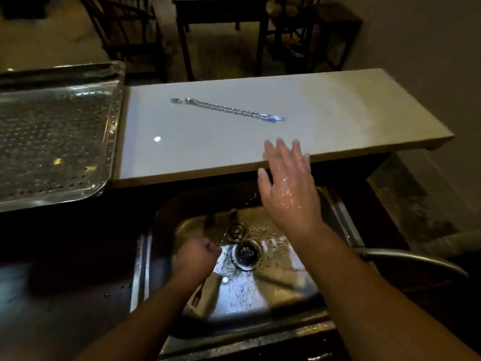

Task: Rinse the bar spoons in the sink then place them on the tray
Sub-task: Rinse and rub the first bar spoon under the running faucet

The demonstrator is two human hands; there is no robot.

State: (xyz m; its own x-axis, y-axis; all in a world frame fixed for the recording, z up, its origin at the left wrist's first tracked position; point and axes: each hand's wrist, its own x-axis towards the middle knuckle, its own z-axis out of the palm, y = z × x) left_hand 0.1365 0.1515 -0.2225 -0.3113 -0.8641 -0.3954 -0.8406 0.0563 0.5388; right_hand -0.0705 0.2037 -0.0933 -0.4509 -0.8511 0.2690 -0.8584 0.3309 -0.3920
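Bar spoons (227, 109), two of them lying side by side and touching, rest on the pale surface (338, 105) behind the sink (141, 269). The left hand (198, 255) is low in the sink beside the drain (244, 252). Its fingers are clenched around a thin metal stem (226, 231), seemingly another bar spoon, which rises from the fist toward the sink's far wall. The right hand (286, 190) is wet, its fingers straight and spread, grasping nothing. It hovers over the sink's far rim with the fingertips above the surface's front edge, apart from the pair. Water sheets across the sink floor.

A perforated metal tray (52, 131) sits left of the surface, butting against it. A curved faucet spout (416, 259) enters from the right. Dark wooden chairs (130, 29) and a table (221, 11) stand in the dim room beyond.

The pair's long axis runs left to right, sloping slightly nearer at the right. The forked ends point right and the bowls left.
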